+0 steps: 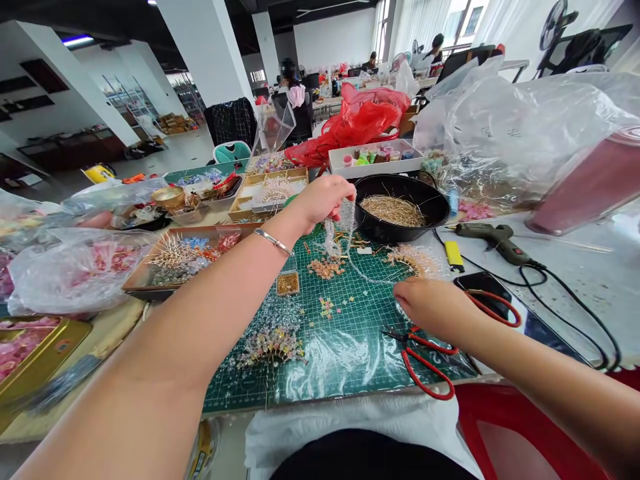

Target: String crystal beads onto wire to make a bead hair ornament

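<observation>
My left hand [327, 200], with a silver bangle on its wrist, is raised over the green cutting mat [345, 363]. Its closed fingers hold a bundle of clear bead strands [349, 217]. From there one strand droops in a curve down to my right hand [425, 300], whose fingers are closed on it low over the mat. Beyond my right hand lies a peach beaded hair ornament [413, 260]. Red-handled pliers [425, 363] rest just in front of that hand. Another beaded ornament [274, 347] lies at the mat's front left.
A black bowl [440, 208] of gold pins stands behind the strand. Orange beads [326, 268] and a small box of gold beads [287, 284] sit on the mat. To the right are a yellow lighter [454, 255], a glue gun [493, 239] and a phone [525, 320].
</observation>
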`<state>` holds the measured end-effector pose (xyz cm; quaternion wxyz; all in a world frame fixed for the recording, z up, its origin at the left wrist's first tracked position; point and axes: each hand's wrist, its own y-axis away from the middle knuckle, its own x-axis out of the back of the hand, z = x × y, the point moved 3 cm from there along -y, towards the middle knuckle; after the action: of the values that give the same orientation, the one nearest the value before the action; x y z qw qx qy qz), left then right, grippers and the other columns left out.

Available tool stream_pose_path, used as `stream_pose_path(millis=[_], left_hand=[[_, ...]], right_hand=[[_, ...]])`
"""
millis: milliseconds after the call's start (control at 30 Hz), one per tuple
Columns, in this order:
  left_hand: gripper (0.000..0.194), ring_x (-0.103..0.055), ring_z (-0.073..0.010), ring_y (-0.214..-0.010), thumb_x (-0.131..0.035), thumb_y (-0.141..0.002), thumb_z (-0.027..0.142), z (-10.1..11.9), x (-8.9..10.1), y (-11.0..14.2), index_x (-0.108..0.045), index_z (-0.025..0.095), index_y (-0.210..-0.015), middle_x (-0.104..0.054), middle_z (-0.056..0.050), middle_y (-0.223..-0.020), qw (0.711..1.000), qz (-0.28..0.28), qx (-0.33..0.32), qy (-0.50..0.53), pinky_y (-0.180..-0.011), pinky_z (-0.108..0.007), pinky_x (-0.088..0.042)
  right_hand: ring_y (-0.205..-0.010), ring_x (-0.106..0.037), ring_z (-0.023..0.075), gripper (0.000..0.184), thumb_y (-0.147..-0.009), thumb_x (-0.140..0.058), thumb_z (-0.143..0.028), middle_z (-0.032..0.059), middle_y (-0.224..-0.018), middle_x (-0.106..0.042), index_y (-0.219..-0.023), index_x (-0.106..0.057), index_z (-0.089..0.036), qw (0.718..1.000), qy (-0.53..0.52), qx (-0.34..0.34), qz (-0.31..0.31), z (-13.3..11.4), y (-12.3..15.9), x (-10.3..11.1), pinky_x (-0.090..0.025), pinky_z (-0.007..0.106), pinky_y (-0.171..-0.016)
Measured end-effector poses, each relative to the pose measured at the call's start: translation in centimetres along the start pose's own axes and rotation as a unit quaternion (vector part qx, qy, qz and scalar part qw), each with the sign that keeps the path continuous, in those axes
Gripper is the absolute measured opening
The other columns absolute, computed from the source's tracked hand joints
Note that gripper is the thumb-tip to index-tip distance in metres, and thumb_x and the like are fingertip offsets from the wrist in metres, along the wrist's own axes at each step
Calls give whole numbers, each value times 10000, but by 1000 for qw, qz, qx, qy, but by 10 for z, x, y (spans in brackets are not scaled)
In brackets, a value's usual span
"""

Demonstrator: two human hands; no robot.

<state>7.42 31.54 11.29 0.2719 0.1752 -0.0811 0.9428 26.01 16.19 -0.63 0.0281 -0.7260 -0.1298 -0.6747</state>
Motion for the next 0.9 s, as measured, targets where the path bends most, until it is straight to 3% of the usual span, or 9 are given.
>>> stream_pose_path(millis=[200,300,467,633,700,767,900], left_hand=[[198,-338,-41,-500,-501,-965,220,-3,-2,-1,-538,172,-776,-335,36,-646,1000,-9,1,7,-657,-305,-462],[204,-339,-40,-501,-499,-970,219,-5,-2,0,-535,168,-776,-330,36,-641,1000,-12,-1,11,-650,-296,-456],[210,-339,-48,-505,-482,-968,239,-9,-2,4,-522,169,-775,-302,49,-612,1000,-24,0,14,-622,-257,-445],[178,-339,-59,-509,-491,-948,240,-13,-2,9,-529,167,-791,-300,57,-591,999,-45,4,5,-619,-266,-439],[174,-349,-67,-513,-495,-943,240,-15,0,11,-529,169,-787,-307,54,-589,998,-57,7,-7,-618,-277,-442],[176,-359,-75,-516,-497,-938,244,-15,3,15,-523,173,-779,-320,50,-589,997,-70,11,-23,-615,-286,-449],[147,-403,-93,-543,-502,-911,258,-13,10,24,-530,180,-790,-397,26,-632,992,-102,14,-67,-603,-277,-456]], right_hand=[[-1109,-620,232,240,-970,-611,-320,93,-1246,-635,-1151,-652,-167,996,22,80,-12,-38,-19,15,-514,466,-959],[-1054,-642,217,246,-970,-614,-319,94,-1212,-647,-1154,-649,-161,996,10,81,-41,-50,-35,10,-542,434,-913],[-977,-661,206,295,-963,-626,-338,98,-1168,-653,-1182,-630,-141,996,-12,23,-83,-57,-57,-12,-569,403,-840],[-994,-657,207,273,-967,-619,-337,88,-1175,-654,-1170,-636,-155,990,-95,55,-87,-95,-57,-20,-565,412,-855],[-968,-661,197,256,-967,-618,-339,77,-1142,-665,-1146,-644,-157,985,-140,72,-71,-105,-55,-13,-567,404,-843],[-911,-664,178,232,-973,-607,-351,63,-1085,-679,-1099,-657,-163,980,-185,60,-31,-100,-56,4,-568,383,-817],[-931,-652,193,257,-986,-569,-382,65,-1082,-670,-1101,-646,-166,948,-290,-31,126,-52,-68,55,-546,402,-841]])
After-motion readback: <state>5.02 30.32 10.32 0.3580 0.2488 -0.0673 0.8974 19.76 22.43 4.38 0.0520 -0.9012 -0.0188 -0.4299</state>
